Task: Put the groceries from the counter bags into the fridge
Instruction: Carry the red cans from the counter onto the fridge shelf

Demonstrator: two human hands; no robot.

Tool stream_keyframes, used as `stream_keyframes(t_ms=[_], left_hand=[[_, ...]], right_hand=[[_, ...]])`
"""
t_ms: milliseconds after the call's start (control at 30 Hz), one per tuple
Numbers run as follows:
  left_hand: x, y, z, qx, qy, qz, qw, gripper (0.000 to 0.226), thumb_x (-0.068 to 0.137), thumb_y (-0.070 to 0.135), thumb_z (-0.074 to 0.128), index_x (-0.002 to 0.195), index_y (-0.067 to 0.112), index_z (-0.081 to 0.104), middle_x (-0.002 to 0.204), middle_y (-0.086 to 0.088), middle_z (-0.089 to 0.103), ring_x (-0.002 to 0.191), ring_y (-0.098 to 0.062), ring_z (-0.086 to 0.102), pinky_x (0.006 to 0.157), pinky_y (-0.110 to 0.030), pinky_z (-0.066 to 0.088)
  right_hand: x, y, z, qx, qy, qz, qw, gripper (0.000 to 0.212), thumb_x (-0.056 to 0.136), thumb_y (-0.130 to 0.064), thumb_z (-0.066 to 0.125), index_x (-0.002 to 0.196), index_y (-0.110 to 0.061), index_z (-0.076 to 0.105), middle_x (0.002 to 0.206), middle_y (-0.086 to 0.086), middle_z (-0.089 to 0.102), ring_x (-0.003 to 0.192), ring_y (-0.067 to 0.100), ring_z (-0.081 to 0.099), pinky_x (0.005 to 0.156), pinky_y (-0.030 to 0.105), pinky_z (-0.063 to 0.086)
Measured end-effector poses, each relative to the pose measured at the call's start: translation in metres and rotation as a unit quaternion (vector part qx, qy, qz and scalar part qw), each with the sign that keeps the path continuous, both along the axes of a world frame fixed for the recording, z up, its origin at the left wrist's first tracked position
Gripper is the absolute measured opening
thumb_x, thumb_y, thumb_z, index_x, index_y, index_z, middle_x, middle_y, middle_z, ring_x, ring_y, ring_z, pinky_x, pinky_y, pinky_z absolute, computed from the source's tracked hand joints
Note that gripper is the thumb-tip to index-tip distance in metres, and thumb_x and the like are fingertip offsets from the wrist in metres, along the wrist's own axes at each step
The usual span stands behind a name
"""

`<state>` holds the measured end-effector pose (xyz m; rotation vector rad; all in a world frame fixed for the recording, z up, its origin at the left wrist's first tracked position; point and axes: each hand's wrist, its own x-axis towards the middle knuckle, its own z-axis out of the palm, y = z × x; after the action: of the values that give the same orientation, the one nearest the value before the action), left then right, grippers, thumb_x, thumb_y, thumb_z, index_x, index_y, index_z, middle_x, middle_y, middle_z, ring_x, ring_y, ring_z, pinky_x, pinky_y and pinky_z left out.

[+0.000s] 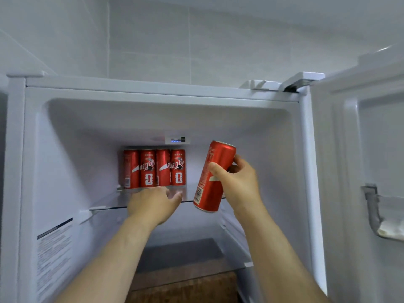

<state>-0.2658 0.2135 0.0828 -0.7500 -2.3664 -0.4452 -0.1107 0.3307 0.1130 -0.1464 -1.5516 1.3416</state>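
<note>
The white fridge (54,149) stands open in front of me. Several red soda cans (154,168) stand upright in a row at the back of its top glass shelf (109,207). My right hand (237,182) grips another red soda can (213,178), tilted slightly, in the air just in front of the shelf's right part. My left hand (153,204) reaches over the shelf with relaxed fingers, just in front of the row of cans, and holds nothing.
The fridge door (371,149) hangs open on the right, with a door bin (376,213) holding something pale. A lower shelf (185,254) shows beneath the top one. A label (54,259) covers the inner left wall. Grey wall tiles rise behind.
</note>
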Motion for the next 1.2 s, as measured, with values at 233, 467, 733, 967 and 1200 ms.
stream_keyframes(t_ms=[233, 467, 733, 967, 1200], left_hand=[[-0.002, 0.004, -0.004, 0.012, 0.037, 0.008, 0.999, 0.054, 0.090, 0.063, 0.027, 0.090, 0.028, 0.068, 0.086, 0.009, 0.067, 0.073, -0.012, 0.055, 0.064, -0.027, 0.039], [-0.007, 0.005, -0.005, 0.011, 0.056, 0.003, 0.998, 0.062, 0.086, 0.073, 0.023, 0.095, 0.031, 0.067, 0.092, 0.011, 0.067, 0.076, -0.010, 0.056, 0.065, -0.027, 0.039], [-0.009, 0.005, -0.005, -0.016, 0.069, -0.008, 0.997, 0.074, 0.076, 0.087, 0.019, 0.098, 0.034, 0.064, 0.096, 0.015, 0.066, 0.087, -0.007, 0.061, 0.069, -0.026, 0.043], [-0.007, 0.006, -0.004, -0.029, 0.077, -0.007, 0.997, 0.073, 0.077, 0.085, 0.020, 0.112, 0.035, 0.060, 0.109, 0.016, 0.064, 0.096, -0.006, 0.061, 0.073, -0.024, 0.044], [-0.006, 0.007, -0.005, -0.040, 0.067, 0.007, 0.997, 0.075, 0.076, 0.086, 0.020, 0.114, 0.036, 0.060, 0.109, 0.018, 0.063, 0.094, -0.004, 0.059, 0.068, -0.023, 0.038]], right_hand=[[-0.049, 0.037, 0.020, 0.003, -0.036, -0.046, 0.998, 0.037, 0.078, -0.029, 0.078, 0.112, -0.022, 0.063, 0.100, -0.003, 0.069, 0.086, 0.014, 0.068, 0.081, 0.036, 0.056], [-0.092, 0.065, 0.028, 0.054, -0.097, -0.051, 0.993, 0.034, 0.081, -0.029, 0.077, 0.110, -0.025, 0.059, 0.106, -0.006, 0.064, 0.093, 0.016, 0.064, 0.088, 0.036, 0.053], [-0.132, 0.085, 0.037, 0.131, -0.173, -0.076, 0.973, 0.046, 0.081, -0.031, 0.077, 0.120, -0.019, 0.056, 0.110, -0.003, 0.059, 0.098, 0.018, 0.061, 0.089, 0.034, 0.051], [-0.151, 0.097, 0.044, 0.190, -0.253, -0.017, 0.948, 0.050, 0.087, -0.021, 0.072, 0.131, -0.014, 0.049, 0.128, 0.011, 0.059, 0.117, 0.031, 0.059, 0.100, 0.045, 0.047], [-0.194, 0.112, 0.049, 0.216, -0.300, -0.051, 0.928, 0.061, 0.083, -0.025, 0.077, 0.134, -0.010, 0.048, 0.131, 0.013, 0.058, 0.118, 0.032, 0.059, 0.102, 0.045, 0.047]])
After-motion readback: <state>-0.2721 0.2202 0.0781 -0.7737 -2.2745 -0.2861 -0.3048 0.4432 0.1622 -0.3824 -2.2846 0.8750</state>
